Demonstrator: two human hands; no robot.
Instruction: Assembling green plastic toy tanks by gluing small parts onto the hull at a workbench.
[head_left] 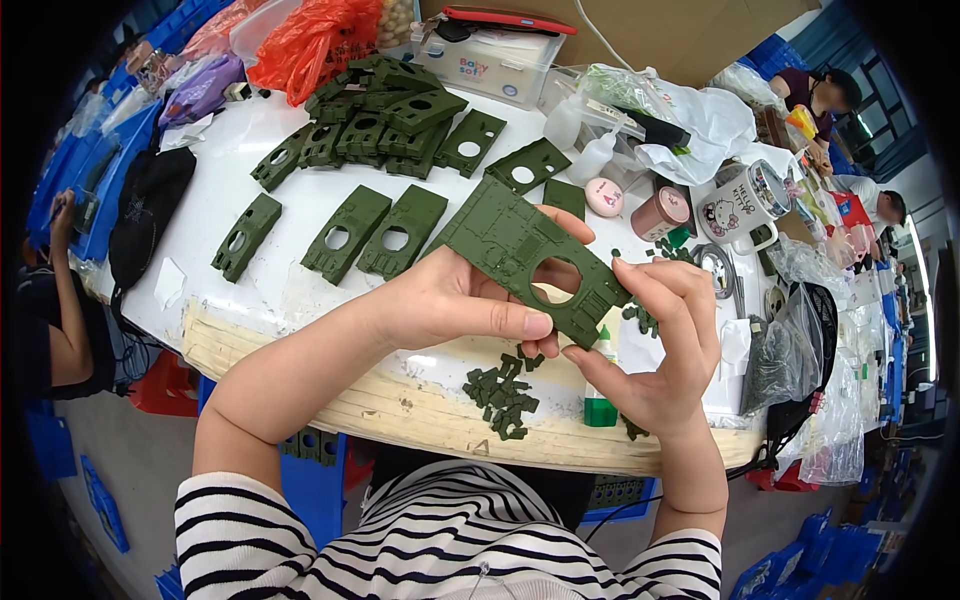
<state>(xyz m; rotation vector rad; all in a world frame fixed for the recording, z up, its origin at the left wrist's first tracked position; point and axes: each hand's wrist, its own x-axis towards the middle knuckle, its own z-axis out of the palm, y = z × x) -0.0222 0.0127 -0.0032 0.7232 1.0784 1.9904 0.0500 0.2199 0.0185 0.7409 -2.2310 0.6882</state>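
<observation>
A dark green plastic model tank hull part, with a round hole near one end, is held tilted above the table's front. My left hand is closed on its near long side, thumb on top and fingers underneath. At the right end, my right hand pinches the hull's corners between thumb and fingers. Below lies a loose pile of small green plastic pieces. A small bottle with green liquid stands beside the right hand. More small pieces lie partly hidden behind that hand.
Similar hulls lie at the left, with a heap of them farther back. A pink round tin, a white mug and plastic bags crowd the right. A black cap hangs over the left edge. Other people sit nearby.
</observation>
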